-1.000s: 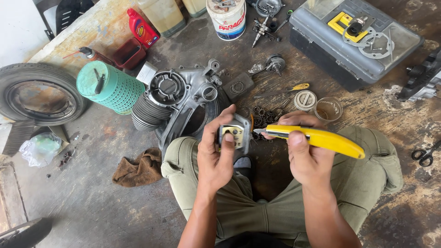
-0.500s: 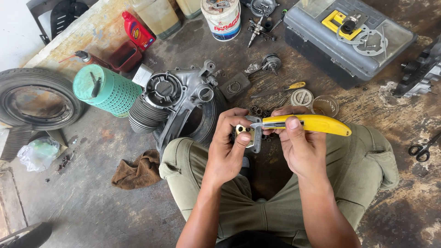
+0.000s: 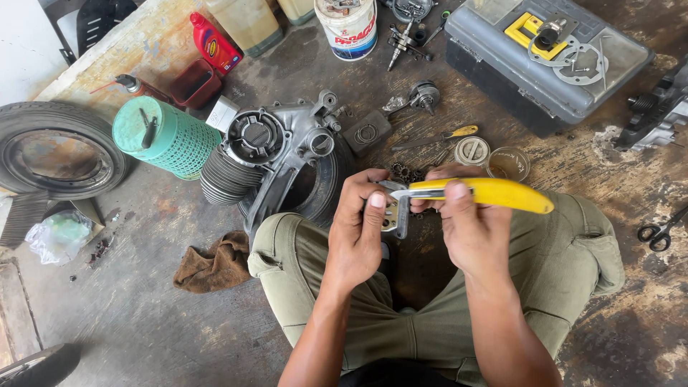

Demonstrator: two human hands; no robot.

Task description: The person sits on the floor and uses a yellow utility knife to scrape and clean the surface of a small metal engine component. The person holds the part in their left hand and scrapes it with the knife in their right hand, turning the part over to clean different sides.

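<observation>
I sit cross-legged on a dirty workshop floor. My left hand (image 3: 358, 222) grips a small flat metal engine part (image 3: 395, 211), held on edge in front of my knees. My right hand (image 3: 466, 218) holds a yellow-handled utility knife (image 3: 494, 193), its blade tip lying against the top of the metal part. The knife's handle points to the right, over my right knee. Both hands are close together, thumbs uppermost.
A grey engine casing with a finned cylinder (image 3: 265, 154) lies ahead left, beside a green mesh basket (image 3: 161, 136) and a tyre (image 3: 54, 154). A brown rag (image 3: 211, 261) lies left. A grey toolbox (image 3: 545, 61), bucket (image 3: 349, 25), small lids (image 3: 473, 150) and scissors (image 3: 663, 229) surround me.
The metal part has turned from face-on to edge-on in my left hand. The knife has levelled out and its blade tip has come onto the part's top edge.
</observation>
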